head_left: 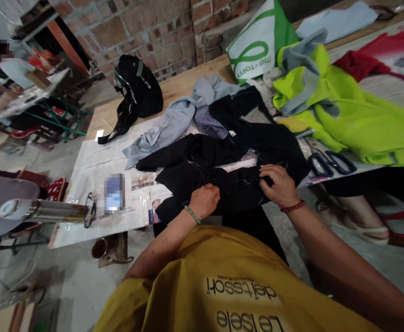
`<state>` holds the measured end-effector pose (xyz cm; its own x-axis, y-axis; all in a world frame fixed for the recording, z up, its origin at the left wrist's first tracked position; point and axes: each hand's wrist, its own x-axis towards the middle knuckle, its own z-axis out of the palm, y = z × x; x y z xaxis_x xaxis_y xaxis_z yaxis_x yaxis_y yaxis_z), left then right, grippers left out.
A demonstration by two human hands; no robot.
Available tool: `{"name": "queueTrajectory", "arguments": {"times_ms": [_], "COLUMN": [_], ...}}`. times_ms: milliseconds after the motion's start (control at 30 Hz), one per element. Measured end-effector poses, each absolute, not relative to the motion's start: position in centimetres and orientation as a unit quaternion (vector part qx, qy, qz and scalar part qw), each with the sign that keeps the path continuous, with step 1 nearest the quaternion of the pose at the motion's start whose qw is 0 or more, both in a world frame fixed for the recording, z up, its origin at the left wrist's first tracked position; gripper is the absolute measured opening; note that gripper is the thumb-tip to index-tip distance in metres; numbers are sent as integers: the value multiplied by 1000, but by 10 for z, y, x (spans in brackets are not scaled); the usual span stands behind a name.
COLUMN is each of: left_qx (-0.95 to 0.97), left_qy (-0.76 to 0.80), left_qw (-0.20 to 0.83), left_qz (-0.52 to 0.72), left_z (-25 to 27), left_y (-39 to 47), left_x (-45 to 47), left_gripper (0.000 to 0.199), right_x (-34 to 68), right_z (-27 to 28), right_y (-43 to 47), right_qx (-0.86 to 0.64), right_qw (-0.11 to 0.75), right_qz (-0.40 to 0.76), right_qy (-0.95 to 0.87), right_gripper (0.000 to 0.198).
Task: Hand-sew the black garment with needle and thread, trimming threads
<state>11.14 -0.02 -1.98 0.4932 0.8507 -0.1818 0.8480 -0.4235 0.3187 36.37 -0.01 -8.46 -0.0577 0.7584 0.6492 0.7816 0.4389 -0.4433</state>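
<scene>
A black garment point(236, 189) with light thread marks lies over the table's near edge, in front of my body. My left hand point(205, 200), with a green bead bracelet at its wrist, is closed on the garment's near part. To the right, my right hand point(278, 184) wears a red bracelet; its curled fingers pinch the same black cloth near a seam. What lies under the fingertips is hidden. More black cloth and a grey piece of clothing point(174, 124) are bunched just beyond my hands.
Dark-handled scissors point(331, 163) lie right of the garment, near a lime-yellow garment point(371, 115). A black bag point(139, 87) and a white-green bag point(253, 48) stand at the back. A drink bottle point(53, 210) is at left. Another person's foot point(368, 230) shows at lower right.
</scene>
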Motion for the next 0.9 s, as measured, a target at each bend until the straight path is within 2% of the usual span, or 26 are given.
{"name": "queueTrajectory", "arguments": {"times_ms": [133,367,467,533,667,800,900], "left_qx": [843,817,804,797,811,843,839], "left_qy": [486,395,374,379,377,375,411], "left_qw": [224,385,420,415,339,283,270], "left_qz": [54,172,193,222,292,262,231], "left_z": [-26,-23,-18,-16,-15,-20,-23], "left_y": [0,-2,-4,-5,-5,-6,-6], "left_x": [105,82,76,78,87,96,97], "left_gripper": [9,8,8,8,7,14,26], "right_x": [364,363,362,362,362,362,362], "right_z": [-84,-84,-84,-84,-84,-85,-85], "right_y": [0,-1,0,0,0,0,1], "right_qx": [-538,-535,-536,-536,-531,-534,-536], "right_qw": [432,428,418,416,416,414,413], "right_qz": [-7,-10,-5,-8,-20,-26,-23], "right_qy": [-724,-728,-733,-735,-738,-737,-736], "right_gripper": [15,16,15,15,15,15,14]}}
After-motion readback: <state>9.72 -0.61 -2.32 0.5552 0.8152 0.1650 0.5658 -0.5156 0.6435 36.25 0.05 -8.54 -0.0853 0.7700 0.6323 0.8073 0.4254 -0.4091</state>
